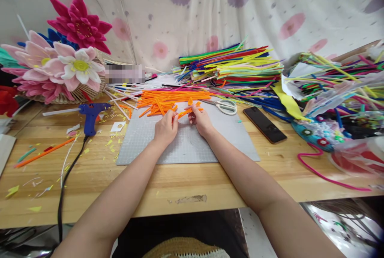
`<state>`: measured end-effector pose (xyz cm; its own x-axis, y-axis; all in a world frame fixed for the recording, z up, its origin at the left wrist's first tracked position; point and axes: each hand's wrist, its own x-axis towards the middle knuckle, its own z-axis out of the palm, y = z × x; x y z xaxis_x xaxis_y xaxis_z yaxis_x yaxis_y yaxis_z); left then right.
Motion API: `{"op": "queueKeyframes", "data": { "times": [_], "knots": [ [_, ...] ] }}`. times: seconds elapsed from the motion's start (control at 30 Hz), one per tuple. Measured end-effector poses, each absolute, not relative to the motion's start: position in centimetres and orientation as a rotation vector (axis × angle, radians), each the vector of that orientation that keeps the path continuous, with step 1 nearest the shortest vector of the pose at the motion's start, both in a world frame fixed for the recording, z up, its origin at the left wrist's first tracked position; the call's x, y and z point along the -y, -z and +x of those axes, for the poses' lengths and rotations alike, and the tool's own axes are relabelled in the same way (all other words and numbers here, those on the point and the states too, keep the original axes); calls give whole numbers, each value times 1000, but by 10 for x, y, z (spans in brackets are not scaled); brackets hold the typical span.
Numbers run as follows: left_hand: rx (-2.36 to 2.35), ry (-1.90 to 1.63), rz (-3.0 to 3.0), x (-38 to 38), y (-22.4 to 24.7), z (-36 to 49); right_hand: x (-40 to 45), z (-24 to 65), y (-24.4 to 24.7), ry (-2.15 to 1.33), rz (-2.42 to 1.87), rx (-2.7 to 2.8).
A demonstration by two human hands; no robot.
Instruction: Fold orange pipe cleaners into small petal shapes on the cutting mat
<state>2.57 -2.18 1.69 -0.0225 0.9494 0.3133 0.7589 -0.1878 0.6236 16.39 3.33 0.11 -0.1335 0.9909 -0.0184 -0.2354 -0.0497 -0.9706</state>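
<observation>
An orange pipe cleaner (183, 113) stretches between my two hands above the grey cutting mat (144, 146). My left hand (167, 129) pinches one end, its fingertips closed. With thumb and fingers my right hand (200, 120) grips the other end, where a bent orange loop stands up. Just beyond my hands lies a pile of orange pipe cleaners (171, 97), some straight and some folded short. White-handled scissors (226, 107) rest at the mat's far right edge.
A blue glue gun (91, 118) with a black cord stands at left, near fluffy flowers (79, 26). Right of the mat lies a phone (264, 125). Bundles of coloured pipe cleaners (234, 66) line the back. Yellow scraps and a pink pipe cleaner (327, 173) lie on the wooden table (162, 196).
</observation>
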Motion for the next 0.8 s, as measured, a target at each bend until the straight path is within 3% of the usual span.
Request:
{"op": "queueKeyframes", "data": {
  "times": [0.6,0.8],
  "knots": [
    [-1533,-1147,1631,18,-13,21,-37,173,-9,-1495,-871,888],
    [-1619,-1045,1845,12,-12,22,-33,172,-9,-1530,-853,989]
  ]
}}
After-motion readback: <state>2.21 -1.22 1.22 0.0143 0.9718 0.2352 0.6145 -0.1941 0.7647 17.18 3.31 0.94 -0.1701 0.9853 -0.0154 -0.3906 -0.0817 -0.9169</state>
